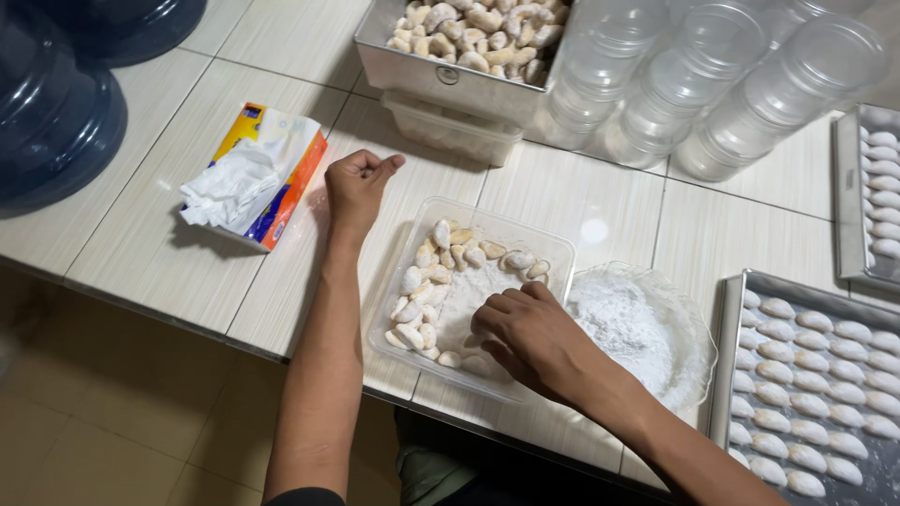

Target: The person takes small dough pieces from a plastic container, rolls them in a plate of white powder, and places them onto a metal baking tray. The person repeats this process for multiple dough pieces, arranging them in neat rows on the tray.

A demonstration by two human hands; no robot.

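Note:
A clear plastic tub on the tiled counter holds white powdered sugar and several crescent cookies piled along its left and far sides. My right hand reaches down into the tub, fingers curled in the sugar near a few cookies; whether it grips one is hidden. My left hand rests on the counter just left of the tub, fingers closed in a loose fist, holding nothing visible.
A glass dish of powdered sugar sits right of the tub. Metal trays of coated cookies lie at right. A metal tin of plain cookies and stacked clear jars stand behind. A tissue pack lies left.

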